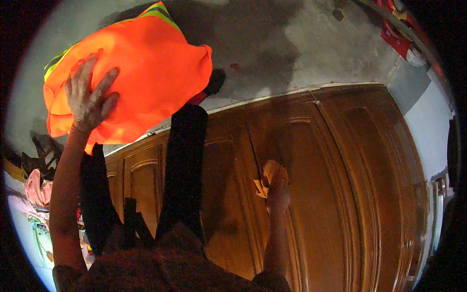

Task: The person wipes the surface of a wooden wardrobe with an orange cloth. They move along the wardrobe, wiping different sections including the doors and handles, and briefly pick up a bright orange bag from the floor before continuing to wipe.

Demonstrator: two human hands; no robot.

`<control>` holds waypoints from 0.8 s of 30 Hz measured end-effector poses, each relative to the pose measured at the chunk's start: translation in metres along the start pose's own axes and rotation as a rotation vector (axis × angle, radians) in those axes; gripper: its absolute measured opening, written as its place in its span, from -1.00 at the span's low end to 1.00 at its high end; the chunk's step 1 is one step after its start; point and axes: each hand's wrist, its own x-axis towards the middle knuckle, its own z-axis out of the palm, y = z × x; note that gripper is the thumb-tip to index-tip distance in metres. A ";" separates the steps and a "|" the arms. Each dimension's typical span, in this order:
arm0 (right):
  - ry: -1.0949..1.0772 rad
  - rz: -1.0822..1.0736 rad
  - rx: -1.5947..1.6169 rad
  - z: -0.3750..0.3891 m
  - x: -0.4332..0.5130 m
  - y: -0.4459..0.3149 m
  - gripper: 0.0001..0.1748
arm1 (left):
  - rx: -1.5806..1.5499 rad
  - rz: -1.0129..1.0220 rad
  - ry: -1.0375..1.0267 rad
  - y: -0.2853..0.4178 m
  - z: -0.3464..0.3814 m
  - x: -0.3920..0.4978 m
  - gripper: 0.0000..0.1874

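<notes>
A bright orange high-visibility garment [153, 73] with yellow-green and grey edging fills the upper left. My left hand [89, 91] is over it, back upward and fingers spread, with the fabric bunched by the fingertips. What lies beneath the garment is hidden. Lower down, on the right, my right hand [279, 199] holds a crumpled orange-tan cloth [276, 173] in front of a brown wooden cabinet door [310, 153]. The hand is dim and blurred, so I cannot tell whether the cloth touches the wood.
Panelled cabinet doors [365, 146] run along my right side above a grey concrete floor [328, 47]. My dark-trousered leg [186, 146] and shoe [217, 82] stand beside the cabinet. Pink fabric [36, 189] is at the left. A red object [396, 42] lies at the upper right.
</notes>
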 end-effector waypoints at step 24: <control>0.560 -0.686 0.181 0.022 0.146 -0.121 -0.19 | -0.046 0.075 0.025 -0.018 0.004 -0.012 -0.28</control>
